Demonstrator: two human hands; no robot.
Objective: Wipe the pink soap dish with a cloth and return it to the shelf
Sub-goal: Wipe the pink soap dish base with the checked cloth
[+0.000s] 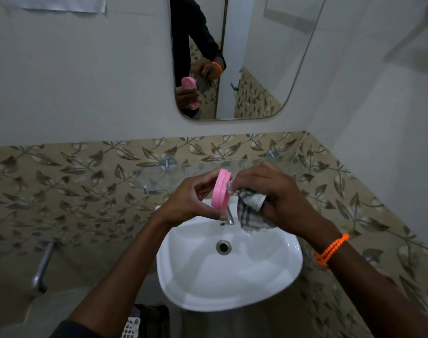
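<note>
At mid-frame, above the white sink, the left hand pinches the pink soap dish on edge — long axis near upright. The right hand, just beside it, bunches the checked cloth against its face. Beyond, the glass shelf waits — nearer the left hand.
</note>
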